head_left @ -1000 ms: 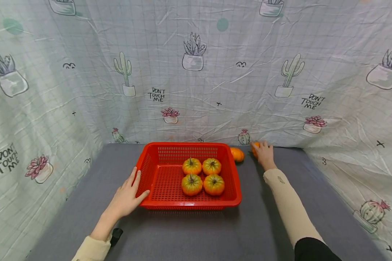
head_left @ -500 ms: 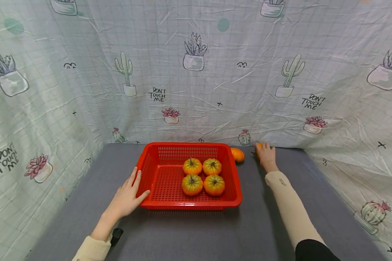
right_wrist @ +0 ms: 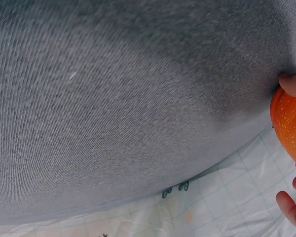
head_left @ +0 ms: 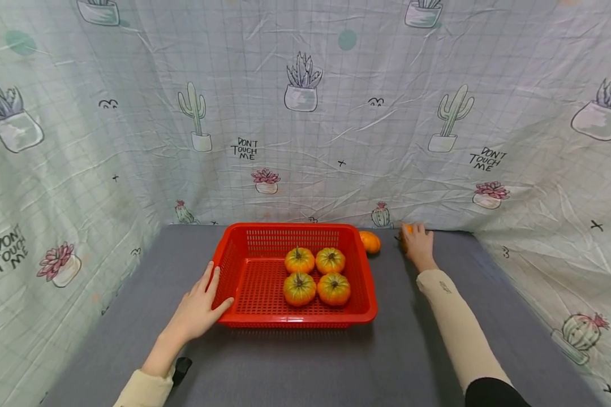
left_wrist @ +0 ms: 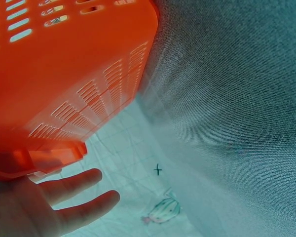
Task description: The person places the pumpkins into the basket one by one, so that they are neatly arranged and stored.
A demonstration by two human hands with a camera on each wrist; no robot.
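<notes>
A red plastic basket (head_left: 295, 323) with slotted walls stands mid-table, and several small orange-green pumpkins (head_left: 299, 289) sit in its right half. My left hand (head_left: 196, 308) rests at the basket's left rim, fingers straight and spread; in the left wrist view two fingers (left_wrist: 91, 210) stretch out past the rim. At the back right, my right hand (head_left: 418, 246) grips a small orange pumpkin (right_wrist: 292, 126) between thumb and fingers. Much of that pumpkin is covered by the hand in the head view.
Another orange pumpkin (head_left: 370, 242) lies just outside the basket's right wall, left of my right hand. The grey cloth-covered table (head_left: 305, 367) ends at a printed curtain (head_left: 336, 130) that hangs along the back and both sides.
My right hand has moved a little to the right along the back edge, and the pumpkin in its grip has shifted with it. The left hand and basket stay put.
</notes>
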